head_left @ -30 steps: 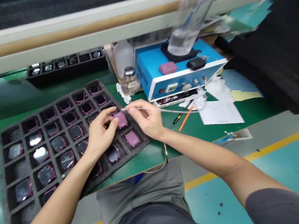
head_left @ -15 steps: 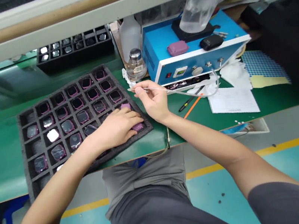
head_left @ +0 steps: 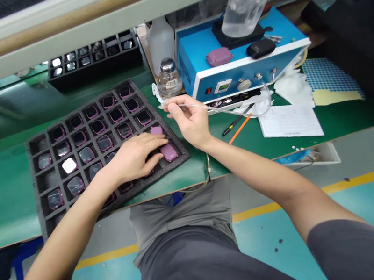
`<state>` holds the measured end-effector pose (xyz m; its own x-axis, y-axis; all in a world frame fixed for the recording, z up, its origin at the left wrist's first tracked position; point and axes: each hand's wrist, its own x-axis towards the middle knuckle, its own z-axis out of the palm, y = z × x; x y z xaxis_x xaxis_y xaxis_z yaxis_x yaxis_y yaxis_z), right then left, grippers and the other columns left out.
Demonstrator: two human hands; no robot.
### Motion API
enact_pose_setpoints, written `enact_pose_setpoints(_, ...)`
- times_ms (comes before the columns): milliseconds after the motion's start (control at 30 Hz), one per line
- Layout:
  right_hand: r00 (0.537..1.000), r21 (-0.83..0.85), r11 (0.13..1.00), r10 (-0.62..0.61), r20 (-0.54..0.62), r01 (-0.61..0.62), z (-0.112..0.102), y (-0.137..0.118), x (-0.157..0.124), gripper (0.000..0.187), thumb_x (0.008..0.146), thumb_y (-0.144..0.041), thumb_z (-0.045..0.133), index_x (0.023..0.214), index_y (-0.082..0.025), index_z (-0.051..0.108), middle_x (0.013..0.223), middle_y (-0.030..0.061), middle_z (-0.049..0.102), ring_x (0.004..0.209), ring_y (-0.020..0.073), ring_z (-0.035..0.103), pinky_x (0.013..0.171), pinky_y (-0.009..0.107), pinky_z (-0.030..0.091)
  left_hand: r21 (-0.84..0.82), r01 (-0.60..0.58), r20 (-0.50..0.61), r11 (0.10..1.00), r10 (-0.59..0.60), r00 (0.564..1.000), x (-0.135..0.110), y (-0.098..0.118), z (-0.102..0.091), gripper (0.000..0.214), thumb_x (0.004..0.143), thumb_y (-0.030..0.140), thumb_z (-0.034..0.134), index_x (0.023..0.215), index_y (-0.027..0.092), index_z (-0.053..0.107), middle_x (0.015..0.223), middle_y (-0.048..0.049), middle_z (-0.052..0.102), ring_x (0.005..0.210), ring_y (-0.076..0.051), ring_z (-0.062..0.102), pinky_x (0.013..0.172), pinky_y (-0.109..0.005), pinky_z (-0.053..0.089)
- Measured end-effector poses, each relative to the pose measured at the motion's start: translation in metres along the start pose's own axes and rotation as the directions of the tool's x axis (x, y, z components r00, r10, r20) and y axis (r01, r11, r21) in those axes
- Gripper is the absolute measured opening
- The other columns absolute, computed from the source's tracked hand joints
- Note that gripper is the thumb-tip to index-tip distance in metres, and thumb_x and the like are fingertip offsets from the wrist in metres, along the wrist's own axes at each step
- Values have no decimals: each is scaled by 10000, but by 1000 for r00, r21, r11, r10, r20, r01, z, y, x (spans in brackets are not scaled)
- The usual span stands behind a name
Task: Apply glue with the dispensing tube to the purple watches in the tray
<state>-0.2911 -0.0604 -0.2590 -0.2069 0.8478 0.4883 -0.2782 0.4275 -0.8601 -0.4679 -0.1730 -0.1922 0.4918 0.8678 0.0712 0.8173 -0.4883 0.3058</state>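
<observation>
Purple rounded-square watch case [head_left: 169,152] by left hand [head_left: 133,159]; right hand [head_left: 189,123] pinching tube [head_left: 227,111].

My two hands [head_left: 133,158], two black foam compartment trays [head_left: 36,182], one blue metal control box [head_left: 201,48], one clear thin tube [head_left: 218,110], one small glass bottle [head_left: 170,83].

Purple rounded-square watch case [head_left: 169,152], flat and back up, in the near right corner cell of the black foam tray [head_left: 32,150]. Second purple case [head_left: 156,129] one cell behind, at the fingertips of the left hand [head_left: 136,156]. Thin clear tube [head_left: 225,111], pinched in the right hand [head_left: 189,121], raised just off the tray's right edge, tip pointing left.
</observation>
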Motion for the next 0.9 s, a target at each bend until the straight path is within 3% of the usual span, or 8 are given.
enact_pose_setpoints(167, 997, 71, 996, 52, -55, -48, 17, -11, 13, 439, 956, -657, 636, 1042, -226, 651, 914, 22, 689, 843, 151, 723, 716, 267, 635, 102, 231, -165, 968, -212, 963, 13, -47, -11, 404, 982, 231, 459, 1265, 151, 736, 1292, -110, 736, 1234, -281, 670, 1074, -431, 519)
enact_pose_setpoints(333, 998, 48, 997, -62, -28, 64, 36, -16, 27, 384, 1011, -606, 579, 1053, -226, 624, 913, 18, 672, 807, 132, 715, 726, 255, 632, 314, 276, 37, 909, -302, 953, 41, -78, -24, 489, 896, 277, 641, 1380, 216, 686, 1282, -124, 732, 1170, -299, 689, 1007, -399, 521)
enact_pose_setpoints(400, 998, 41, 998, -49, -44, 50, 40, -9, 23, 378, 1011, -590, 586, 1044, -215, 626, 895, 15, 672, 785, 130, 706, 739, 261, 630, 309, 252, 51, 917, -281, 958, 43, -82, -20, 480, 881, 298, 687, 1355, 225, 697, 1218, -124, 747, 1121, -294, 696, 974, -382, 519)
enact_pose_setpoints(500, 1000, 10, 1000, -2, -19, 2, 39, 5, 12, 379, 996, -568, 619, 1017, -190, 651, 880, 16, 684, 762, 128, 703, 740, 263, 620, 155, 238, -139, 959, -217, 966, 35, -85, -3, 352, 981, 327, 589, 1266, 171, 725, 1199, -136, 745, 1131, -274, 672, 1008, -386, 498)
enact_pose_setpoints(600, 1000, 11, 1000, -1, -6, 1, 35, 12, 8, 349, 1003, -529, 627, 1017, -183, 672, 892, 19, 688, 767, 129, 712, 748, 268, 620, -6, 301, -334, 954, -285, 898, 26, -81, 16, 378, 1044, 368, 487, 1229, 126, 712, 1188, -159, 738, 1105, -270, 657, 1022, -410, 490)
enact_pose_setpoints(767, 997, 6, 999, -38, -69, 38, 30, 11, 13, 335, 1015, -515, 612, 994, -189, 684, 981, 44, 667, 834, 142, 707, 728, 269, 633, -163, 298, -340, 941, -337, 878, 22, -61, 29, 362, 1044, 363, 457, 1184, 136, 702, 1173, -135, 741, 1075, -258, 652, 998, -397, 491)
enact_pose_setpoints(833, 996, -39, 997, -69, -60, 67, 29, 9, 14, 329, 1029, -501, 593, 994, -192, 700, 1035, 60, 663, 887, 151, 700, 762, 278, 635, -327, 286, -382, 901, -402, 832, 23, -53, 30, 354, 1034, 360, 469, 1180, 135, 700, 1185, -127, 743, 1080, -239, 668, 999, -375, 495)
enact_pose_setpoints(900, 995, -55, 995, -87, -47, 85, 28, 6, 12, 312, 1041, -477, 583, 1004, -194, 709, 1038, 61, 674, 900, 153, 701, 800, 291, 633, -539, 242, -415, 807, -505, 757, 24, -50, 32, 370, 1021, 372, 493, 1208, 118, 686, 1178, -126, 748, 1053, -217, 687, 963, -343, 515)
